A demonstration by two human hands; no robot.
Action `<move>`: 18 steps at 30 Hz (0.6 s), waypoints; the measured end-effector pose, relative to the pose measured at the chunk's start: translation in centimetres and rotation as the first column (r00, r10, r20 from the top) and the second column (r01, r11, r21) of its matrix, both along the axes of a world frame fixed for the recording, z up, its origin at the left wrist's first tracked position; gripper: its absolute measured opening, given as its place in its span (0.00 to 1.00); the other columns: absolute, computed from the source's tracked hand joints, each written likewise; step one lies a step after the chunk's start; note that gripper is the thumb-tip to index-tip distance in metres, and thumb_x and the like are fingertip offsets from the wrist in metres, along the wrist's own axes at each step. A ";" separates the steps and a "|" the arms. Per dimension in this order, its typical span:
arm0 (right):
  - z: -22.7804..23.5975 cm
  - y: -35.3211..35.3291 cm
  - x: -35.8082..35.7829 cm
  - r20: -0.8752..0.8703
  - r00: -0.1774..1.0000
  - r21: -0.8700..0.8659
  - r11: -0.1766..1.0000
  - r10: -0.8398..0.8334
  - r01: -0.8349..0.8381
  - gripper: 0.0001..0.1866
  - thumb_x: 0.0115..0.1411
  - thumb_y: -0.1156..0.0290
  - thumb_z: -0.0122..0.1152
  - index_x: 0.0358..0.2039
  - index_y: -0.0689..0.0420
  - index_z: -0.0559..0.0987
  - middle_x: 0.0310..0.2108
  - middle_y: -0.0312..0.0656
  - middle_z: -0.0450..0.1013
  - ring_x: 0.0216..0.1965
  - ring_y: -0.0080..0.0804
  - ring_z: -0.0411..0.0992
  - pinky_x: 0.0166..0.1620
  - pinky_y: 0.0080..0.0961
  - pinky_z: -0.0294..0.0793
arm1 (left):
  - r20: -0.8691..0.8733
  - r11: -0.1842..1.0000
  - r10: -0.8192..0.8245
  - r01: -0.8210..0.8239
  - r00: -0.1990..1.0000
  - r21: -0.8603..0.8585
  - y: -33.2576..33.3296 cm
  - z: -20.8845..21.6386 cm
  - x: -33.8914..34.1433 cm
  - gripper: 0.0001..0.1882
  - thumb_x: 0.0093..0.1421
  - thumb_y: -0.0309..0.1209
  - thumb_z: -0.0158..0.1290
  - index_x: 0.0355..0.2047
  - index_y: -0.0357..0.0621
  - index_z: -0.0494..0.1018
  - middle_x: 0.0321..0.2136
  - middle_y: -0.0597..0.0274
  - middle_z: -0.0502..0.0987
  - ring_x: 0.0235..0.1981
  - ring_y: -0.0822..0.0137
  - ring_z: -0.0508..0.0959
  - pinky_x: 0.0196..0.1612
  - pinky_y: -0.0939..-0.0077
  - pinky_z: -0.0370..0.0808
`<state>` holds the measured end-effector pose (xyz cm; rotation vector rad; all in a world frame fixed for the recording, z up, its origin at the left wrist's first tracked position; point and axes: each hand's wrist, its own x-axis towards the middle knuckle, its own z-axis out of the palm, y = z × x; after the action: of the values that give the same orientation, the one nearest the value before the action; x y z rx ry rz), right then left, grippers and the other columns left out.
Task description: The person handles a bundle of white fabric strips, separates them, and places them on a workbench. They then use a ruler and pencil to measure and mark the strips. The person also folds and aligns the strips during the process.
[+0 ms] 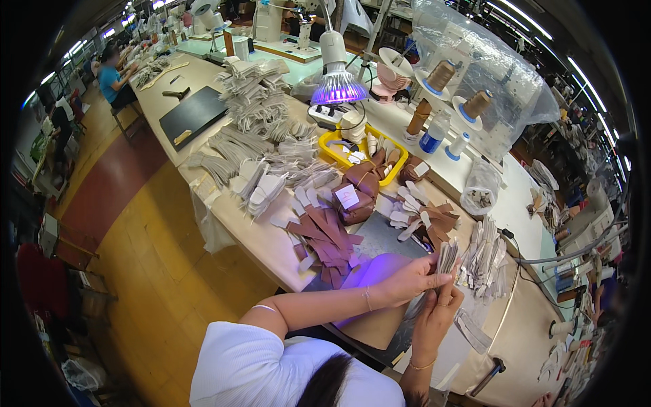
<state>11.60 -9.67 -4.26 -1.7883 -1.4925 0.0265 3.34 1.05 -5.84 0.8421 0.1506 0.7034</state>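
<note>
— What are the hands doing right now?

— Both are meeting over the near end of the desk (271,251). The left hand (407,279) is reaching across from the left, its fingers closing around a small stack of pale flat strips (446,258), which is standing roughly upright. The right hand (436,313) is coming up from below, its fingertips pressing against the lower part of that same stack. So both are gripping it, held just above the desk surface.

— And what is lying around them?

— Just to the right of the stack, a bigger heap of similar pale strips (485,261) is resting on the desk. To the left, brown leather pieces (324,241) are fanning out, with white tabs mixed in among them. Behind those, a brown bundle with a white label (352,197) is sitting near a yellow tray (332,150) that is holding small pale parts.

— Anything lighting the scene?

— A lamp (337,85) is glowing purple above the tray, and a violet patch is falling on the desk by the left wrist. Farther back, tall piles of grey-white cut pieces (254,102) are covering the desk. On the right, thread cones (441,76) are standing under a clear plastic cover (488,68). Another person in a blue top (108,80) is sitting at the far left.
</note>
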 end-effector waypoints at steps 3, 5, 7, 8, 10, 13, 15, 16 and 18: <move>-0.2 -0.1 1.0 0.027 0.998 0.043 0.998 0.052 -0.053 0.31 0.68 0.74 0.54 0.71 0.57 0.61 0.41 0.44 0.65 0.41 0.36 0.67 0.44 0.29 0.70 | 0.048 1.000 0.006 -0.007 0.999 0.008 0.1 -0.7 0.3 0.27 0.71 0.27 0.49 0.68 0.39 0.57 0.60 0.56 0.71 0.62 0.68 0.69 0.65 0.70 0.66; -0.1 -0.2 1.3 -0.053 0.995 0.058 0.995 0.080 -0.077 0.30 0.68 0.74 0.55 0.70 0.58 0.62 0.39 0.41 0.66 0.40 0.32 0.65 0.44 0.26 0.69 | 0.080 0.994 0.058 -0.051 0.995 -0.095 0.0 -0.9 0.2 0.25 0.69 0.25 0.50 0.65 0.39 0.60 0.58 0.58 0.72 0.59 0.68 0.71 0.64 0.70 0.67; 0.8 0.3 0.8 -0.236 0.971 0.054 0.998 0.048 -0.036 0.30 0.67 0.73 0.58 0.68 0.60 0.64 0.38 0.36 0.65 0.37 0.26 0.63 0.43 0.22 0.67 | 0.108 0.978 0.060 -0.036 0.992 -0.208 -0.1 -0.4 -0.5 0.22 0.68 0.24 0.52 0.61 0.38 0.65 0.54 0.59 0.74 0.55 0.69 0.73 0.61 0.71 0.70; 0.6 0.5 0.6 -0.389 0.920 0.066 0.998 0.046 -0.022 0.28 0.66 0.74 0.60 0.65 0.61 0.66 0.38 0.35 0.67 0.38 0.23 0.64 0.44 0.21 0.68 | 0.029 0.984 0.066 -0.060 0.997 -0.167 0.0 0.1 -1.3 0.23 0.67 0.23 0.52 0.62 0.39 0.64 0.57 0.58 0.73 0.57 0.67 0.74 0.61 0.69 0.71; -0.5 1.2 0.4 -0.635 0.768 0.130 0.991 0.086 -0.004 0.24 0.63 0.72 0.66 0.58 0.61 0.71 0.42 0.36 0.71 0.41 0.23 0.69 0.47 0.22 0.70 | -0.035 0.984 0.060 -0.065 0.998 -0.165 0.2 0.2 -2.0 0.25 0.66 0.21 0.53 0.63 0.39 0.64 0.60 0.55 0.72 0.58 0.64 0.75 0.60 0.68 0.74; -1.7 1.3 1.0 -0.740 0.660 0.145 0.989 0.133 -0.037 0.21 0.60 0.72 0.69 0.50 0.61 0.72 0.46 0.42 0.74 0.44 0.26 0.75 0.49 0.24 0.74 | -0.031 0.975 0.033 -0.039 0.999 -0.218 0.0 1.0 -1.8 0.25 0.66 0.23 0.54 0.63 0.39 0.64 0.59 0.52 0.73 0.58 0.63 0.75 0.60 0.68 0.74; -1.2 1.6 0.4 -0.722 0.679 0.150 0.988 0.133 -0.035 0.23 0.60 0.72 0.69 0.53 0.61 0.71 0.46 0.44 0.75 0.45 0.27 0.75 0.49 0.24 0.75 | -0.047 0.975 0.036 -0.046 0.998 -0.215 -0.3 1.7 -1.7 0.26 0.66 0.24 0.55 0.63 0.39 0.64 0.60 0.51 0.73 0.58 0.63 0.74 0.60 0.67 0.73; -1.1 1.5 0.3 -0.730 0.672 0.150 0.988 0.124 -0.019 0.22 0.60 0.72 0.69 0.52 0.62 0.71 0.45 0.44 0.75 0.45 0.27 0.75 0.49 0.24 0.75 | -0.060 0.977 0.035 -0.047 0.998 -0.206 -0.5 1.8 -1.6 0.26 0.66 0.25 0.55 0.63 0.39 0.64 0.60 0.51 0.72 0.59 0.63 0.74 0.61 0.67 0.73; -1.2 1.5 0.3 -0.726 0.679 0.133 0.991 0.110 -0.018 0.20 0.60 0.72 0.69 0.50 0.62 0.73 0.44 0.43 0.76 0.43 0.26 0.75 0.48 0.23 0.74 | -0.097 0.987 0.047 -0.061 0.994 -0.151 -0.6 2.1 -1.8 0.28 0.66 0.25 0.56 0.64 0.38 0.62 0.60 0.51 0.72 0.59 0.63 0.73 0.62 0.65 0.71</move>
<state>11.91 -8.13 -5.46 -1.3650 -0.9267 0.6197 1.51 0.44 -3.73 0.7247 0.3090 0.6945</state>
